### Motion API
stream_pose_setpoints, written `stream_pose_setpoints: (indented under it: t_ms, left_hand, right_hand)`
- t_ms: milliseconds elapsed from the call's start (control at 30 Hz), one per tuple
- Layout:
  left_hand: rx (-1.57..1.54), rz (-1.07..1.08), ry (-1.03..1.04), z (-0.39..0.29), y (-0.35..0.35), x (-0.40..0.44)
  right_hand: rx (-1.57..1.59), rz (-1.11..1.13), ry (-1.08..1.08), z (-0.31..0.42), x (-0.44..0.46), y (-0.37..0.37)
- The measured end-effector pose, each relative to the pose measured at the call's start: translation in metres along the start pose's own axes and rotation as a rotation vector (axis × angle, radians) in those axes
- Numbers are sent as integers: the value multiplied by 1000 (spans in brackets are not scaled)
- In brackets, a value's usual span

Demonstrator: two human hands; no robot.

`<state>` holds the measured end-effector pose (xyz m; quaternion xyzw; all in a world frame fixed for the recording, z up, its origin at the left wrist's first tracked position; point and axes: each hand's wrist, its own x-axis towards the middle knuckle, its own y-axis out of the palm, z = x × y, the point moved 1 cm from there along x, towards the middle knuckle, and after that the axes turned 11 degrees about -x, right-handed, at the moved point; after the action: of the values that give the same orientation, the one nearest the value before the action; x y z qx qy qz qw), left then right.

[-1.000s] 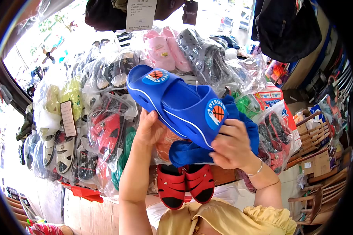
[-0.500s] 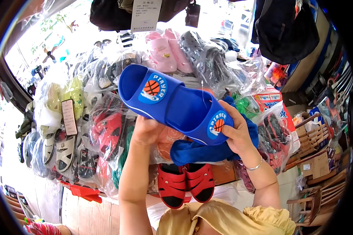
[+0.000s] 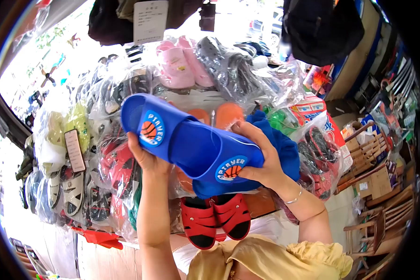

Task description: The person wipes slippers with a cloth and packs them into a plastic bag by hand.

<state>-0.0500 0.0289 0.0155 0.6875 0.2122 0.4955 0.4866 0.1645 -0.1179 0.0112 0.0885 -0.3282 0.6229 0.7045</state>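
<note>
A pair of blue slide sandals (image 3: 191, 135) with round basketball badges is held up in front of me, tilted down to the right. My left hand (image 3: 149, 156) grips the left sandal near its badge, thumb in front and the other fingers behind it. At the right end, my right hand (image 3: 263, 158) clasps the other sandal, its thumb by the badge and its fingers over the far side. Behind them lie a blue cloth (image 3: 284, 154) and orange slippers (image 3: 228, 115). Nearer to me, a pair of red sandals (image 3: 214, 217) rests at the table's edge.
Plastic-wrapped shoes cover the display, among them pink clogs (image 3: 179, 63), grey clogs (image 3: 228, 60) and black-and-white sandals (image 3: 73, 193). Overhead hang a dark bag (image 3: 319, 32) and a white tag (image 3: 150, 21). Wooden chairs (image 3: 378, 228) and a cardboard box (image 3: 372, 182) stand at right.
Both hands have carried the blue slide sandals left and slightly down in view, turning them a little. The view has shifted too, and more of the orange slippers shows behind.
</note>
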Motion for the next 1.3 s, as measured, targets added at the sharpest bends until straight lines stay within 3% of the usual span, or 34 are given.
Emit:
stream_pose_setpoints:
  t_ms: [33, 100, 167, 367, 500, 600, 667, 767, 900, 967, 1100, 1300]
  left_hand:
    - [-17, 11, 6, -3, -2, -1]
    - [141, -41, 60, -2, -3, -1]
    - [212, -11, 7, 5, 0, -1]
    - [209, -25, -3, 8, 15, 9]
    - [434, -161, 12, 0, -1, 44]
    - [1711, 276, 126, 77, 45, 65]
    - [2148, 533, 68, 97, 38, 102]
    - [2323, 994, 232, 154, 40, 128]
    - [2388, 1128, 245, 196, 19, 156]
    - [2356, 1190, 131, 196, -2, 166]
    - [2322, 604, 151, 141, 34, 157]
    - [2265, -77, 474, -62, 61, 117]
  right_hand:
    - [-7, -17, 3, 0, -1, 0]
    - [642, 11, 329, 2, 1, 4]
    - [661, 229, 426, -1, 3, 0]
    - [796, 198, 378, 2, -2, -10]
    - [968, 178, 256, 5, -6, -23]
    - [1070, 177, 210, 1, -14, -27]
    - [1109, 230, 231, 0, -16, -29]
    - [1124, 255, 229, -2, -19, -31]
    - [1118, 314, 233, 1, -21, -37]
    - [1094, 334, 209, 0, -22, -43]
    - [1142, 316, 221, -6, -20, -46]
    - [1173, 327, 222, -17, -19, -43]
